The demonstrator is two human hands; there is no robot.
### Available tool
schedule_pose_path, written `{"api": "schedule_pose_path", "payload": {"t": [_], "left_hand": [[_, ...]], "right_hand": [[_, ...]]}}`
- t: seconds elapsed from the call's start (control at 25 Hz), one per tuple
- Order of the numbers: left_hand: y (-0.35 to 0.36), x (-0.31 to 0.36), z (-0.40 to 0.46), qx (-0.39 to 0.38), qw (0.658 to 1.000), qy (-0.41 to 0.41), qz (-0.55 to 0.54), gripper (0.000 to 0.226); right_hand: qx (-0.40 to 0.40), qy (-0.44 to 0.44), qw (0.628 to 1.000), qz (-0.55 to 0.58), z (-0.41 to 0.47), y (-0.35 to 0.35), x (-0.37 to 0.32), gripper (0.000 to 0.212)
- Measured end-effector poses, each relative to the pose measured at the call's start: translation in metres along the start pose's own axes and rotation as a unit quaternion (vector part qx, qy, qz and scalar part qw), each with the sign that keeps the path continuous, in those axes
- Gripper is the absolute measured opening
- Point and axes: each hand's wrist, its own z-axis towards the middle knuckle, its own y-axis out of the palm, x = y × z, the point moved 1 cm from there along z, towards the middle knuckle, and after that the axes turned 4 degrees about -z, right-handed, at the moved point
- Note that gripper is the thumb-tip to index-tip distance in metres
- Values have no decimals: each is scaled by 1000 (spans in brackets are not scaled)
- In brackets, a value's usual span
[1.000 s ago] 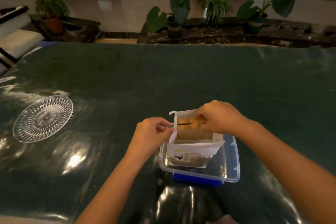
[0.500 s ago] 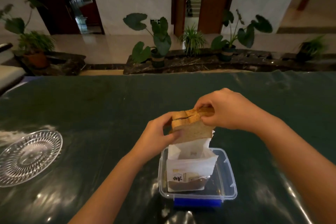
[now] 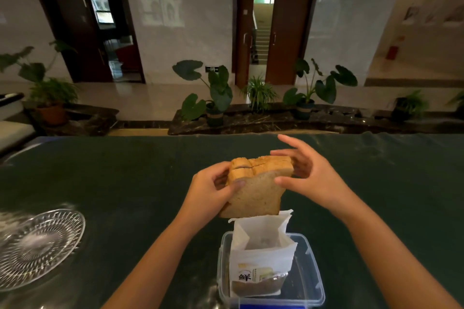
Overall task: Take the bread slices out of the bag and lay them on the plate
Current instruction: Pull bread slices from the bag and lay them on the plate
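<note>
A stack of brown bread slices (image 3: 256,188) hangs in the air just above the open white bread bag (image 3: 261,253). My left hand (image 3: 211,190) grips the stack's left side, thumb across the front slice. My right hand (image 3: 308,175) is at the stack's right side, thumb on the front face and fingers spread behind it. The bag stands upright in a clear plastic box (image 3: 311,283). The clear glass plate (image 3: 37,246) lies on the table at the far left, with nothing on it.
A dark green cloth covers the table (image 3: 125,183). The box has a blue part at its near edge. Beyond the table's far edge are potted plants (image 3: 216,93), a stone ledge and brown doors.
The bread stack has risen fully out of the bag. My left hand has moved from the bag to the stack, and my right hand's fingers have spread. The view has tilted upward.
</note>
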Motion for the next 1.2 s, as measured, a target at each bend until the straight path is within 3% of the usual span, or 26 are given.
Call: {"api": "schedule_pose_path", "payload": {"t": [0.08, 0.16, 0.28, 0.44, 0.6, 0.92, 1.2], "left_hand": [[-5, 6, -10, 29, 999, -14, -31, 25], [-11, 11, -21, 58, 996, -36, -64, 25], [-23, 16, -45, 99, 989, -61, -87, 24], [-51, 14, -94, 165, 972, -119, -120, 23], [-93, 15, -161, 202, 937, -180, -220, 31], [-202, 13, -256, 237, 935, -235, -123, 54], [-327, -7, -289, 228, 936, -261, -65, 64]], "right_hand": [[8, 18, 995, 93, -7, 11, 11, 75], [-2, 37, 990, 135, -14, 27, 21, 63], [-4, 31, 989, 147, -22, 54, 24, 45], [-29, 23, 986, 165, -30, 98, 12, 41], [-73, 77, 969, 222, -43, 160, -5, 37], [-123, 99, 960, 229, -50, 298, -50, 35], [-88, 106, 966, 219, -39, 423, -89, 34]]}}
